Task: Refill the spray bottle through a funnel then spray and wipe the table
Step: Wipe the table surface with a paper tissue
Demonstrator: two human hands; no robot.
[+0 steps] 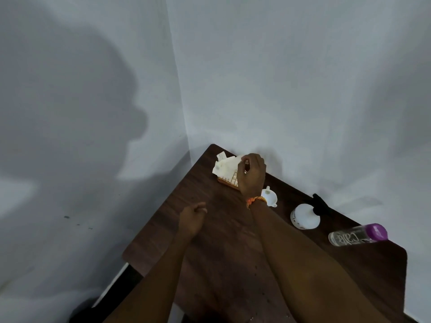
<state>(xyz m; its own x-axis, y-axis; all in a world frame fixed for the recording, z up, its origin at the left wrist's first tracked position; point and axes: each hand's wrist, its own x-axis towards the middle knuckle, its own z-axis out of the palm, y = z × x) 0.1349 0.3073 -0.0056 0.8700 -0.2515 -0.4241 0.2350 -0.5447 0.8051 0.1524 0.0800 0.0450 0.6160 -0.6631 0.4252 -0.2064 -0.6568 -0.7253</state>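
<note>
At the far corner of the dark wooden table (224, 248), my right hand (251, 174) is pinched on the white paper napkins (225, 167) that stand in a small wooden holder (227, 181). Just behind my right wrist lies a white funnel (270, 197). To its right stands the white spray bottle (304, 216) with a black trigger head (321, 205). A clear water bottle (356, 235) with a purple cap lies further right. My left hand (193, 217) hovers over the left part of the table, its fingers loosely curled on nothing.
White walls meet in a corner right behind the table. The table's left edge drops to a dark floor at the lower left. Small droplets speckle the near part of the tabletop.
</note>
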